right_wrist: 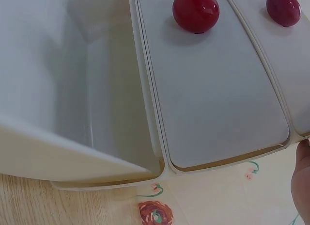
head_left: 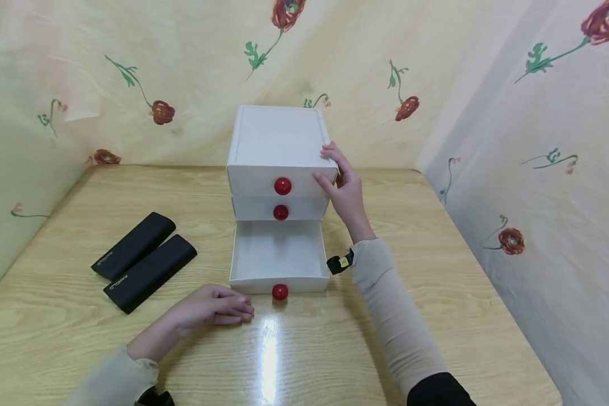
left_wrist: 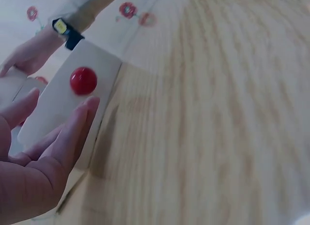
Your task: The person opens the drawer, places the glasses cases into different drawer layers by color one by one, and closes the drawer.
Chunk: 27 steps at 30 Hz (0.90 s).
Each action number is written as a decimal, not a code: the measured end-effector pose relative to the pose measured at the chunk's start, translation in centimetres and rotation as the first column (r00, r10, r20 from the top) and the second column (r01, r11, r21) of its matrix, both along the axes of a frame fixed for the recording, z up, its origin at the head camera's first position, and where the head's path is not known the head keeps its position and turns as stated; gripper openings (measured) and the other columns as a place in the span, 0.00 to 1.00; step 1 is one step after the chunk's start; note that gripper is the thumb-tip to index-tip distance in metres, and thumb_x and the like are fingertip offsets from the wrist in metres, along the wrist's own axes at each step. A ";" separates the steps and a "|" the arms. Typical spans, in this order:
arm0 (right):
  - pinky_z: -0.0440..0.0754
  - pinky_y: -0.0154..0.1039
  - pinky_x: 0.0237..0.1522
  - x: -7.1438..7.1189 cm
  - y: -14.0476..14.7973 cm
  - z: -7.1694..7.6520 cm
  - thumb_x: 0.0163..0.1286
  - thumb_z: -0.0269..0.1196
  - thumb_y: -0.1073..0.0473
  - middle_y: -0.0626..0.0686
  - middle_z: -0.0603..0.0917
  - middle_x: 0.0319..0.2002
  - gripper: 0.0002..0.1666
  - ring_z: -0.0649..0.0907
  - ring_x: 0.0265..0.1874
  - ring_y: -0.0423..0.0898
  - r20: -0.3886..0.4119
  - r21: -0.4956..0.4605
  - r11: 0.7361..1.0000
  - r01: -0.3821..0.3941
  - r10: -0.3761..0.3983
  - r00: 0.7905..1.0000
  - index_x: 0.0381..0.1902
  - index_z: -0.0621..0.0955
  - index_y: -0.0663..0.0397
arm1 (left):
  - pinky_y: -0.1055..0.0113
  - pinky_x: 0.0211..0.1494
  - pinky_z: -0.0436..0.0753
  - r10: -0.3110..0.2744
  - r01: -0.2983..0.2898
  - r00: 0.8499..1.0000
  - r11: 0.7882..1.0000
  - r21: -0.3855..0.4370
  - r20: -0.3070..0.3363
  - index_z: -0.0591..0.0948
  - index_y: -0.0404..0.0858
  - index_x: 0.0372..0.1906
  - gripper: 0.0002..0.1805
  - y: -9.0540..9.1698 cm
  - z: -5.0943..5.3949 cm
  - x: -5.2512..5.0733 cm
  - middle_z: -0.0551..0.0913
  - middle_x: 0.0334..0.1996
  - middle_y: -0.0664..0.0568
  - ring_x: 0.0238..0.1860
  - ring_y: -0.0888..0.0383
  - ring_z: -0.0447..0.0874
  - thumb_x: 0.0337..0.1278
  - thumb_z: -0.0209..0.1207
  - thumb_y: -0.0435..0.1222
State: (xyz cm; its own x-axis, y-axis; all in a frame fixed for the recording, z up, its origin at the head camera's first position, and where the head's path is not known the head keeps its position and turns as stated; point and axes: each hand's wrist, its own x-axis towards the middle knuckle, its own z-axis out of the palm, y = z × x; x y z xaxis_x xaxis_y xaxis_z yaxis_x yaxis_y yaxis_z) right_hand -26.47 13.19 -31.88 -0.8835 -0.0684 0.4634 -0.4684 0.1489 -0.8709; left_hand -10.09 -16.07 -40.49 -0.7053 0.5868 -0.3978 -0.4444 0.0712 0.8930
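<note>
A small white drawer cabinet stands on the table with three drawers, each bearing a round red knob. Its bottom drawer is pulled out, with no contents visible; the top and middle drawers are closed. My right hand holds the cabinet's upper right edge, thumb at the front and fingers over the top and side. In front of the bottom drawer's left corner is my left hand, fingers loosely extended. The left wrist view shows those fingers near the red knob; I cannot tell whether they touch the drawer front.
Two black, flat, elongated cases with pale lettering lie side by side on the wooden table, left of the cabinet. Behind and to the right hangs pale flowered cloth. A black strap device is on my right wrist.
</note>
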 end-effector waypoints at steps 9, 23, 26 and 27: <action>0.64 0.44 0.73 -0.1 0.0 -0.2 0.65 0.65 0.64 0.52 0.72 0.68 0.24 0.62 0.73 0.37 -0.043 -0.007 1.000 -0.008 0.008 0.999 0.59 0.75 0.61 | 0.62 0.56 0.83 -0.055 0.049 0.993 0.997 -0.052 -0.109 0.66 0.15 0.62 0.30 -3.6 1.0 -1.0 0.82 0.53 0.33 0.52 0.54 0.85 0.69 0.55 0.38; 0.63 0.44 0.73 -0.1 0.0 -0.1 0.66 0.65 0.62 0.51 0.72 0.68 0.24 0.61 0.74 0.39 -0.023 -0.006 1.000 -0.010 0.010 1.000 0.59 0.75 0.60 | 0.67 0.51 0.84 -0.026 -0.268 0.801 0.877 -0.398 -0.598 0.70 0.25 0.65 0.30 -6.0 4.1 -2.0 0.79 0.58 0.34 0.54 0.53 0.84 0.66 0.58 0.41; 0.63 0.43 0.73 -0.1 0.0 -0.2 0.66 0.65 0.62 0.51 0.72 0.68 0.24 0.62 0.74 0.39 -0.029 -0.005 1.000 -0.010 0.010 1.000 0.59 0.75 0.60 | 0.56 0.50 0.84 -0.083 -0.417 0.703 0.756 -0.504 -0.706 0.73 0.27 0.63 0.30 -5.8 4.8 -1.9 0.81 0.56 0.35 0.52 0.44 0.84 0.64 0.60 0.43; 0.63 0.43 0.73 -0.2 0.0 -0.1 0.65 0.65 0.62 0.51 0.72 0.68 0.24 0.62 0.74 0.39 -0.030 -0.006 1.000 -0.010 0.010 0.999 0.59 0.75 0.60 | 0.52 0.50 0.84 -0.105 -0.459 0.677 0.713 -0.530 -0.728 0.73 0.28 0.63 0.30 -5.7 5.0 -1.9 0.81 0.56 0.35 0.51 0.42 0.84 0.63 0.61 0.43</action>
